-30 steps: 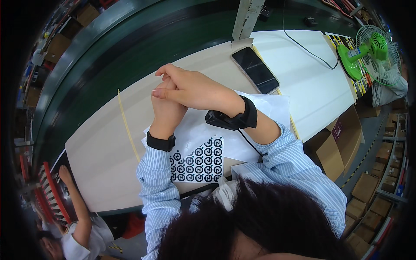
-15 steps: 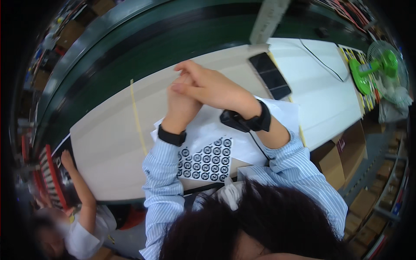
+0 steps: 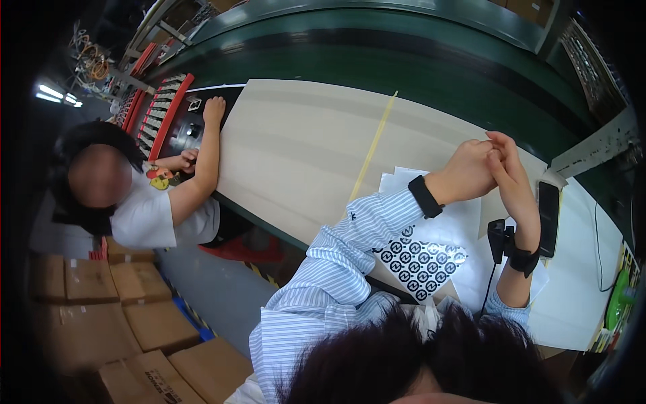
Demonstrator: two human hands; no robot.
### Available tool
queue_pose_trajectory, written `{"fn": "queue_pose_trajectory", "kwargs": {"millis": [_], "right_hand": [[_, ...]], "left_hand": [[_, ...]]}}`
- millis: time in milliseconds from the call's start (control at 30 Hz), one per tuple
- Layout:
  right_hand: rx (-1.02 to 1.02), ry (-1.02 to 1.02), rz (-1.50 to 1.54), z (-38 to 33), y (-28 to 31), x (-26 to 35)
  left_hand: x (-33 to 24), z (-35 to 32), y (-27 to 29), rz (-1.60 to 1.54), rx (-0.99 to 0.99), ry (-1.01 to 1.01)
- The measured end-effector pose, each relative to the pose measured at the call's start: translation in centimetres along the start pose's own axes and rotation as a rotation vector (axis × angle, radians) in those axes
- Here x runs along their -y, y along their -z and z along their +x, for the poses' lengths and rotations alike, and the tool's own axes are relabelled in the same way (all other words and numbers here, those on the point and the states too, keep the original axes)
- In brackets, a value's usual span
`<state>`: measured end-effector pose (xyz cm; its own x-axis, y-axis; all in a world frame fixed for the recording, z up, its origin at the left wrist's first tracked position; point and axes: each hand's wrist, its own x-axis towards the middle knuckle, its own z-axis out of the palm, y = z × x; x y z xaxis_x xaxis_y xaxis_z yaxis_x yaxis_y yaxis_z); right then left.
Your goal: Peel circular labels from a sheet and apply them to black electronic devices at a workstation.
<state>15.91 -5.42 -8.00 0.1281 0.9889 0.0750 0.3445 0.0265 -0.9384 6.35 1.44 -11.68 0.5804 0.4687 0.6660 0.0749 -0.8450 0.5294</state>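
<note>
Above the right part of the table my two hands are clasped together. My left hand point(image 3: 463, 174) is closed, its fingertips mostly hidden against the other palm. Around it closes my right hand point(image 3: 510, 172), thumb and fingers bent over the left fingers. No tool or part shows between them. Black bands circle both wrists, and a small black device point(image 3: 496, 241) with a cable sits at the right one. Below my hands lies a sheet of round black-and-white stickers point(image 3: 422, 268) on glossy white sheets point(image 3: 464, 225). A dark phone point(image 3: 548, 219) lies just right of my right forearm.
A yellow tape line point(image 3: 374, 156) crosses the beige tabletop point(image 3: 296, 135). Beyond runs a green conveyor belt point(image 3: 350, 60). At left a co-worker point(image 3: 168, 209) sits by a red-edged rack point(image 3: 163, 118). Cardboard boxes point(image 3: 141, 283) stand lower left; a green fan point(image 3: 617, 299) is far right.
The view has swung to the left, bringing the co-worker and boxes into sight, so my hands appear farther right. They stay clasped, with the grip slightly shifted. The stickers and phone remain on the table.
</note>
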Motion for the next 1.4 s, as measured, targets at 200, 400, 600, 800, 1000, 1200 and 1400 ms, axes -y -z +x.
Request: {"fn": "queue_pose_trajectory", "kwargs": {"millis": [200,400,600,800,1000,1200,1400], "right_hand": [[-0.003,-0.021,-0.022,0.14,0.40,-0.26],[-0.009,-0.065,-0.037,0.08,0.38,0.44],[-0.006,-0.083,0.000,0.13,0.39,0.16],[0.002,-0.048,-0.044,0.12,0.46,-0.26],[0.026,-0.060,-0.035,0.19,0.53,-0.31],[0.006,-0.002,-0.063,0.05,0.44,-0.42],[0.013,-0.077,-0.059,0.00,0.13,0.28]], "left_hand": [[0.12,-0.15,0.03,0.079,-0.003,-0.105],[0.31,-0.22,-0.02,0.122,0.003,-0.111],[0.45,-0.37,-0.31,0.119,0.033,-0.101],[0.39,-0.38,-0.33,0.123,0.035,-0.111],[0.28,-0.32,-0.14,0.084,0.010,-0.127],[0.23,-0.44,-0.19,0.079,-0.006,-0.161],[0.12,-0.29,-0.05,0.002,-0.035,-0.096]]}}
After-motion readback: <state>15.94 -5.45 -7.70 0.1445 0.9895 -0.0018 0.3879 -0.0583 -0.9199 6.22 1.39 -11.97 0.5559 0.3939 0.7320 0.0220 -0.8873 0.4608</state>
